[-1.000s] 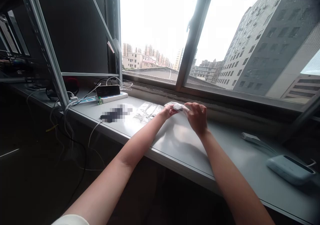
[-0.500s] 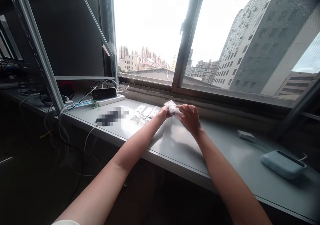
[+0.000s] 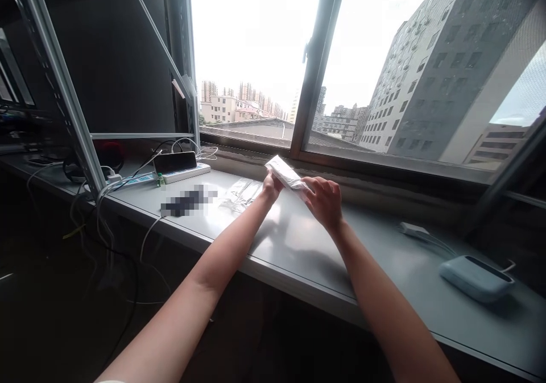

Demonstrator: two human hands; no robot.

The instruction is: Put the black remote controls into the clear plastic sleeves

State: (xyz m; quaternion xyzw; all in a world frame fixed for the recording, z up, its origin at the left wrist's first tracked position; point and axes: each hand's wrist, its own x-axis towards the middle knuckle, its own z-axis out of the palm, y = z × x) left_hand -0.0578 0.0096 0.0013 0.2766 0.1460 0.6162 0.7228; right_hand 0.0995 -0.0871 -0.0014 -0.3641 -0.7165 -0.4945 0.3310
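Note:
A white, slightly shiny packet (image 3: 285,171), long and flat, is held tilted above the tabletop between both hands. My left hand (image 3: 272,185) is closed on its left end from below. On its lower right end, the fingers of my right hand (image 3: 323,199) are pinched. What the packet contains does not show. Just left of my left hand, several clear plastic bags (image 3: 239,194) lie on the grey table (image 3: 298,258).
A phone (image 3: 181,161) leans on a white power strip (image 3: 187,173) with cables at the back left, beside a small green bottle (image 3: 160,179). A blurred dark object (image 3: 183,202) lies nearer. At right are a pale blue device (image 3: 475,278) and a white charger (image 3: 413,229). A metal frame (image 3: 70,87) stands left.
The packet now stretches out straighter and longer between my hands. My left hand has shifted a little left, drawing its end up and away from the right hand.

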